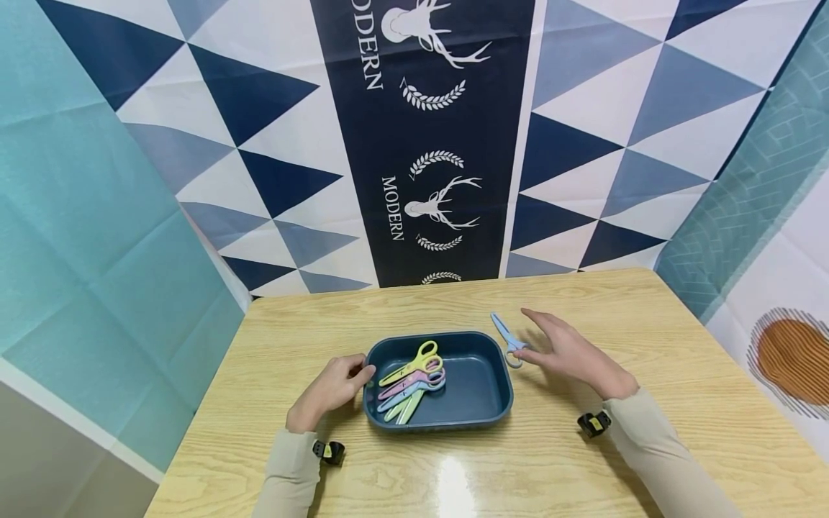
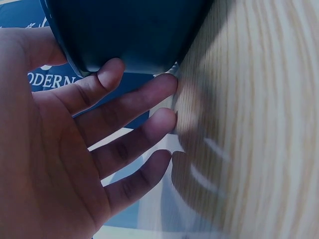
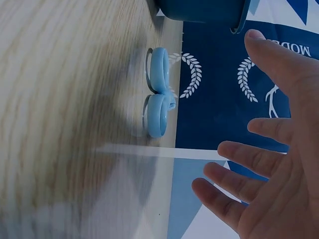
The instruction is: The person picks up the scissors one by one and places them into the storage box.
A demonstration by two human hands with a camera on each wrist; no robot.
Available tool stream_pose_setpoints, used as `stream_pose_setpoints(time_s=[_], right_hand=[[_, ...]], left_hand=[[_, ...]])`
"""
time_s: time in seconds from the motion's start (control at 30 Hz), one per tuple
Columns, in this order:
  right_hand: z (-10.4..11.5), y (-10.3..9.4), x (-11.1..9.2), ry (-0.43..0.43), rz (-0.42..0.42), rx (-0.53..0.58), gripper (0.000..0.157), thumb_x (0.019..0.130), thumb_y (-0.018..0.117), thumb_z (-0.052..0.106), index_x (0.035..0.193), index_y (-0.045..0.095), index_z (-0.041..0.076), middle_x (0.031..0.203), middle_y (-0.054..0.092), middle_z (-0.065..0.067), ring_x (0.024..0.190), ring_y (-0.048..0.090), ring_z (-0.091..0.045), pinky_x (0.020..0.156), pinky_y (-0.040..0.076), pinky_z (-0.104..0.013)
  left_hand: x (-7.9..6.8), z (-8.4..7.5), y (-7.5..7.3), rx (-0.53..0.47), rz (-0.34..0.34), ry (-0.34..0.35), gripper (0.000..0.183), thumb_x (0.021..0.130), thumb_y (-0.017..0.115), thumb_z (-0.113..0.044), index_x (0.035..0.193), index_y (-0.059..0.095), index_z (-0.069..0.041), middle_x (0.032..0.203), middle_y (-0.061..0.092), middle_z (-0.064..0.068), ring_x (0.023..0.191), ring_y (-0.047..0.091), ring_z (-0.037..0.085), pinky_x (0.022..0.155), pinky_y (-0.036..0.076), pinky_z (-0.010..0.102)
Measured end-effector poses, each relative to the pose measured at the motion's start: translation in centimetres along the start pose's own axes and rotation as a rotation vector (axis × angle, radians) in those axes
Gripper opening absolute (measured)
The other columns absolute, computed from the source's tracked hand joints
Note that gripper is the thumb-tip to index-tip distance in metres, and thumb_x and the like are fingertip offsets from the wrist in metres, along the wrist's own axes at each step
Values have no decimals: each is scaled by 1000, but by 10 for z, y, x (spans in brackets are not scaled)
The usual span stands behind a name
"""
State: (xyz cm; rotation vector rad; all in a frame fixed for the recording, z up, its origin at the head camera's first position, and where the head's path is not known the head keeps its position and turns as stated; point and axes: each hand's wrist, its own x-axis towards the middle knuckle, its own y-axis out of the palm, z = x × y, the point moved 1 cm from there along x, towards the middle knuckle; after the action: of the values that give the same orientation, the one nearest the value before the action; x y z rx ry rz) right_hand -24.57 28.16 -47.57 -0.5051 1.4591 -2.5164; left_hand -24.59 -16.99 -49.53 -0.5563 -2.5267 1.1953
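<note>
A dark blue tray (image 1: 476, 396) sits on the table, with yellow scissors (image 1: 409, 367), pink scissors (image 1: 400, 386), light blue scissors (image 1: 404, 396) and green scissors (image 1: 409, 407) piled in its left half. At its left end, my left hand (image 1: 332, 388) pinches the rim between thumb and index finger; the other fingers spread loosely below, as the left wrist view shows. Another pair of light blue scissors (image 1: 508, 336) lies on the table just right of the tray. Over its handle loops (image 3: 158, 114) hovers my right hand (image 1: 573, 354), fingers spread and holding nothing.
The light wooden table (image 1: 570, 460) ends at a patterned cloth wall (image 1: 447, 144) behind. Teal cloth (image 1: 97, 237) hangs at the left, and another cloth panel (image 1: 751, 237) at the right. Each wrist wears a small black device (image 1: 330, 452).
</note>
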Motion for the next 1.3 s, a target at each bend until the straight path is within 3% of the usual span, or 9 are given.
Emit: stream_pose_setpoints(time_s=[0.8, 1.3], right_hand=[[0, 10, 0, -18, 5, -24, 81, 93, 75, 47, 147, 47, -5, 140, 55, -32, 130, 54, -50, 105, 45, -64], [-1, 12, -2, -13, 30, -46, 71, 94, 75, 43, 144, 53, -4, 133, 60, -28, 123, 60, -45, 100, 49, -61]], left_hand=[[0, -1, 0, 1, -4, -8, 34, 108, 55, -30, 77, 49, -16, 67, 40, -6, 58, 40, 7, 60, 33, 22], [-1, -1, 1, -3, -13, 7, 34, 108, 54, -29, 77, 49, -16, 67, 39, -6, 57, 39, 6, 59, 33, 22]])
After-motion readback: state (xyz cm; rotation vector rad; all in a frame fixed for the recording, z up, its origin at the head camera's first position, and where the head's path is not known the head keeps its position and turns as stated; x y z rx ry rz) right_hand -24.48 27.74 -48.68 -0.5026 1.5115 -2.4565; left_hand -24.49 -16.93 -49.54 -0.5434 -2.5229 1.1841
